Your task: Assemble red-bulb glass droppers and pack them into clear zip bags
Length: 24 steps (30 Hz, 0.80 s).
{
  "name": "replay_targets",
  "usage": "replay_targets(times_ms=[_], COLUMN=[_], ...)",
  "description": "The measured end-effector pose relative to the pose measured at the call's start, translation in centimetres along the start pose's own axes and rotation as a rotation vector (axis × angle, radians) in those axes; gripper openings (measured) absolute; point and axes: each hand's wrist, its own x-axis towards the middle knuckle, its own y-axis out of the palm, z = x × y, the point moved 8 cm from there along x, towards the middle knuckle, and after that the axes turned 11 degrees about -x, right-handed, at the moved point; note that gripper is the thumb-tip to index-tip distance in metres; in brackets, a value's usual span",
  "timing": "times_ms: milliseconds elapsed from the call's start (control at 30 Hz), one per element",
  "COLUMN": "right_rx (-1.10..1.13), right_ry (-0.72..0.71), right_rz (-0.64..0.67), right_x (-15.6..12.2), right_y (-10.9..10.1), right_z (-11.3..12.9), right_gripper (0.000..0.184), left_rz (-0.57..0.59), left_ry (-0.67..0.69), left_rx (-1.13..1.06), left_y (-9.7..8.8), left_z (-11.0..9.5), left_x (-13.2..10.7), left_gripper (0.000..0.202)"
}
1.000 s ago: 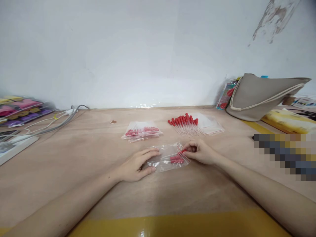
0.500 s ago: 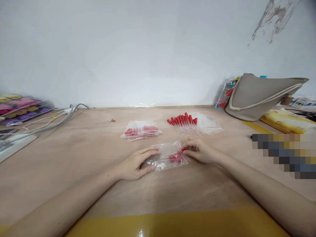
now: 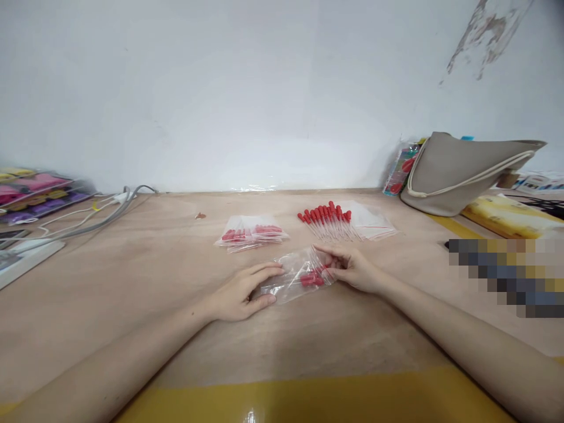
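Observation:
A clear zip-lock bag (image 3: 291,276) lies between my hands, with red-bulbed droppers (image 3: 312,278) inside near its right end. My left hand (image 3: 240,294) rests on the table and holds the bag's left end between fingers and thumb. At the opposite end, my right hand (image 3: 350,268) pinches the zip edge beside the red bulbs; its fingertips partly cover that edge. Behind the bag, to the left, is a pile of filled bags (image 3: 252,233) with red bulbs showing through. Loose red-topped droppers (image 3: 328,218) lie in a row behind my right hand.
Flat plastic bags (image 3: 374,222) lie right of the loose droppers. A grey pouch (image 3: 458,170) and a yellow packet (image 3: 511,216) stand at the right. Cables (image 3: 110,214) and a stack of colourful packs (image 3: 39,197) are at the left. A small brown scrap (image 3: 200,215) lies near the wall.
My right hand's fingers have shifted slightly left and up along the bag's zip end, and that end has tilted upward. My left hand stays where it was.

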Motion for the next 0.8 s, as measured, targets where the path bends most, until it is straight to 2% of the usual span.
replay_targets(times_ms=[100,200,367,467,633,733,800], right_rx=[0.174,0.193,0.24,0.2,0.142,0.066,-0.067], right_ry=[0.063,0.11,0.105,0.149,0.142,0.108,0.097], right_rz=[-0.016,-0.081,-0.145,-0.17,-0.063,-0.068,-0.142], right_x=[0.1,0.1,0.0,0.0,0.0,-0.1,0.3], right_y=[0.3,0.1,0.0,0.3,1.4,0.5,-1.1], right_z=[-0.7,-0.8,0.1,-0.3,-0.5,-0.3,-0.3], right_gripper=[0.055,0.048,0.053,0.055,0.057,0.05,0.037], left_rz=[0.005,0.006,-0.003,-0.004,-0.001,0.004,0.011], left_ry=[-0.012,-0.012,0.006,0.005,0.001,0.005,0.004], left_rx=[0.01,0.008,-0.005,-0.007,0.005,0.01,0.017], left_y=[0.0,0.0,0.0,0.0,0.0,0.1,0.1], left_z=[0.1,0.1,-0.1,0.0,0.0,0.1,0.2], left_x=[0.0,0.0,0.0,0.0,0.0,-0.1,-0.1], left_gripper=[0.049,0.049,0.047,0.047,0.047,0.047,0.044])
